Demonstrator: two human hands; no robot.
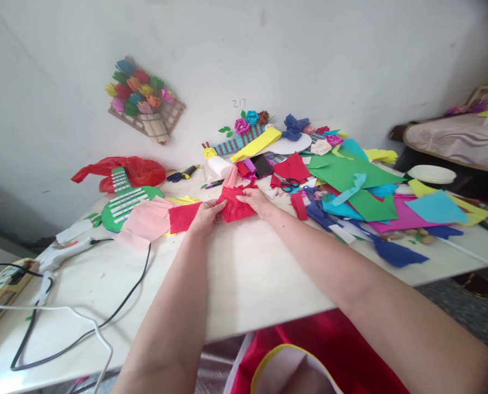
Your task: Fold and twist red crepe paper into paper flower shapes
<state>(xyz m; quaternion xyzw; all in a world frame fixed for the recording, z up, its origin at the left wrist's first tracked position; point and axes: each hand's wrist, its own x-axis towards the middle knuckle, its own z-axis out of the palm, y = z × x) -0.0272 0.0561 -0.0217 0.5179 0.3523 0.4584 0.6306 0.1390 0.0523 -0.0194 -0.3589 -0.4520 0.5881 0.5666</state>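
Both of my hands grip a piece of red crepe paper above the middle of the table. My left hand pinches its left edge, while my right hand holds its upper right part, thumb and fingers closed on it. Left of my left hand lies another red crepe paper strip, beside a pale pink crepe sheet. Just beyond my right hand are black-handled scissors on red paper. A small folded red strip rests to the right.
A glue gun with a black cord and a power strip occupy the left side. Colored paper sheets cover the right side. A green guitar-shaped craft, a red plastic bag and a utility knife lie toward the back.
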